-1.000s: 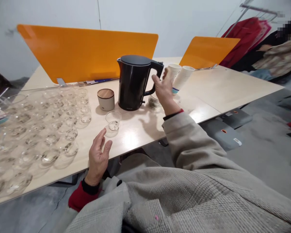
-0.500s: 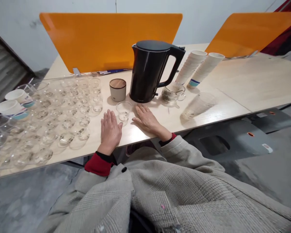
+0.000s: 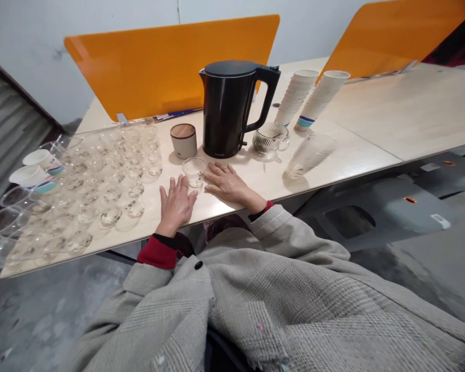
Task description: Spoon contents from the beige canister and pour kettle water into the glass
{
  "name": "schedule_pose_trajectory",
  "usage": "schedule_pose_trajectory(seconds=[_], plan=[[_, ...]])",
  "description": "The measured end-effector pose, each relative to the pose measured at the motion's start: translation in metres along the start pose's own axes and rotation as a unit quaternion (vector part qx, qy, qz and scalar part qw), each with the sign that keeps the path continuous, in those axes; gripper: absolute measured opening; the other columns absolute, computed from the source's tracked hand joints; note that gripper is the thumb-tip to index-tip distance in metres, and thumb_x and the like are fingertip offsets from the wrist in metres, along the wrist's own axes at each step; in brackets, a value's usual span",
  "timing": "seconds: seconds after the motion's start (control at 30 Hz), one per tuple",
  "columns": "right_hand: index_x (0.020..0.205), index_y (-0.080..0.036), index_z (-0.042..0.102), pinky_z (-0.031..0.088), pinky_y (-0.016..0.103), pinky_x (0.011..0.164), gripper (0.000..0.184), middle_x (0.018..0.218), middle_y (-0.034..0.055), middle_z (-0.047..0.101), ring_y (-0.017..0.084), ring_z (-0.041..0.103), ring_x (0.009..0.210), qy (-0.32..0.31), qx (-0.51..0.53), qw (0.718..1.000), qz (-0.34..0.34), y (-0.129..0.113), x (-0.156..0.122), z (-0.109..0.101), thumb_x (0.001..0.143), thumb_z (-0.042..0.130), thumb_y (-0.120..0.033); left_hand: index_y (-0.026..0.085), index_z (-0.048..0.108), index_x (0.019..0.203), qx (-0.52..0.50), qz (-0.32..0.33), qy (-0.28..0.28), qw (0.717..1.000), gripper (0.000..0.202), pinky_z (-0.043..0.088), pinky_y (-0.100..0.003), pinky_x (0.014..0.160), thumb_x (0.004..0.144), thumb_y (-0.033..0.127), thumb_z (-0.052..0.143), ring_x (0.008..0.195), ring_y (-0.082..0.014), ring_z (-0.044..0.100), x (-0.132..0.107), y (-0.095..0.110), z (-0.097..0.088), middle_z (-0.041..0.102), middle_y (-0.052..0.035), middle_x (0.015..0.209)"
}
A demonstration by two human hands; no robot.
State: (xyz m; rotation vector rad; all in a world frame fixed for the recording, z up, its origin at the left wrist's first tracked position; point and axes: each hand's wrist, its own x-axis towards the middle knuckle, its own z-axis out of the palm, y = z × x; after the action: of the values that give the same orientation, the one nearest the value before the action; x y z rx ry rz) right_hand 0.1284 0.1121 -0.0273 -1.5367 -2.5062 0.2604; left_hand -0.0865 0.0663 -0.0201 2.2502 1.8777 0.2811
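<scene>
My left hand point(image 3: 176, 204) rests palm down on the table, fingers spread, holding nothing. My right hand point(image 3: 229, 184) lies flat to the right, its fingertips close beside a clear plastic cup point(image 3: 195, 174) with dark bits at its bottom. That cup stands upright between and just beyond both hands. Behind it is a grey canister point(image 3: 183, 144) with a wooden lid. A black electric kettle point(image 3: 227, 113) stands beyond my right hand, its handle to the right. Near the kettle's base is a ribbed glass cup point(image 3: 269, 139) with dark contents.
Many clear cups point(image 3: 110, 216) with dark bits cover the table's left side, with two paper cups point(image 3: 34, 178) among them. Paper cup stacks point(image 3: 320, 103) and a leaning stack of clear cups point(image 3: 308, 157) are at right. Orange dividers point(image 3: 170, 67) line the back; a grey stool point(image 3: 356, 212) stands below.
The view has shifted and tilted slightly. My right hand's fingertips appear closer to the clear cup, and my left hand's fingers are a little more spread.
</scene>
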Motion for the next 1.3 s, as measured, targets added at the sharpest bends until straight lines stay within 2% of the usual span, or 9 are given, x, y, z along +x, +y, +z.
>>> schedule_pose_trajectory(seconds=[0.3,0.4,0.5,0.7,1.03,1.3], plan=[[0.162,-0.022,0.057,0.024,0.063,0.135,0.059,0.179,0.0176,0.038,0.038,0.033,0.167,0.042,0.019,0.999,-0.023,0.003,-0.005,0.005,0.110,0.053,-0.051,0.017,0.040,0.170,0.006,0.031,0.032,0.999,0.063,0.018,-0.072,0.137,0.113,0.043,0.032,0.171,-0.0368,0.026,-0.013,-0.008,0.008,0.036,-0.0129,0.180],[0.165,-0.016,0.051,0.025,0.060,0.136,0.066,0.179,0.0199,0.037,0.037,0.033,0.167,0.054,0.027,0.998,-0.007,0.002,-0.006,0.004,0.109,0.057,-0.050,0.013,0.040,0.170,0.003,0.020,0.048,0.999,0.065,0.019,-0.070,0.137,0.113,0.043,0.033,0.170,-0.0383,0.028,-0.011,-0.011,0.011,0.036,-0.0167,0.180],[0.170,-0.008,0.041,0.025,0.059,0.137,0.072,0.179,0.0238,0.034,0.037,0.032,0.168,0.067,0.022,0.997,0.029,0.000,-0.008,0.002,0.110,0.051,-0.047,0.009,0.038,0.170,-0.002,0.001,0.058,0.998,0.067,0.018,-0.067,0.138,0.112,0.042,0.034,0.170,-0.0399,0.027,-0.008,-0.010,0.012,0.034,-0.0195,0.180],[0.170,-0.004,0.037,0.023,0.064,0.136,0.076,0.181,0.0254,0.028,0.042,0.027,0.169,0.018,-0.025,0.998,0.053,-0.006,-0.009,0.003,0.111,0.040,-0.052,0.004,0.033,0.171,0.040,-0.029,0.030,0.998,0.069,0.016,-0.066,0.139,0.112,0.038,0.032,0.173,-0.0394,0.018,-0.006,0.000,0.008,0.026,-0.0226,0.182],[0.172,-0.001,0.031,0.018,0.066,0.137,0.075,0.183,0.0243,0.021,0.040,0.019,0.172,-0.014,-0.047,0.996,0.078,-0.010,-0.008,0.004,0.113,0.031,-0.047,0.005,0.039,0.169,0.058,-0.015,0.048,0.997,0.067,0.019,-0.068,0.137,0.112,0.039,0.031,0.171,-0.0408,0.023,-0.006,-0.001,0.012,0.029,-0.0225,0.181],[0.173,-0.001,0.029,0.016,0.066,0.138,0.075,0.183,0.0237,0.021,0.040,0.017,0.172,-0.024,-0.043,0.995,0.088,-0.017,-0.010,-0.002,0.112,0.032,-0.045,0.001,0.036,0.169,0.080,-0.020,0.041,0.996,0.068,0.020,-0.066,0.138,0.113,0.038,0.028,0.172,-0.0401,0.023,-0.006,0.001,0.010,0.028,-0.0236,0.181]])
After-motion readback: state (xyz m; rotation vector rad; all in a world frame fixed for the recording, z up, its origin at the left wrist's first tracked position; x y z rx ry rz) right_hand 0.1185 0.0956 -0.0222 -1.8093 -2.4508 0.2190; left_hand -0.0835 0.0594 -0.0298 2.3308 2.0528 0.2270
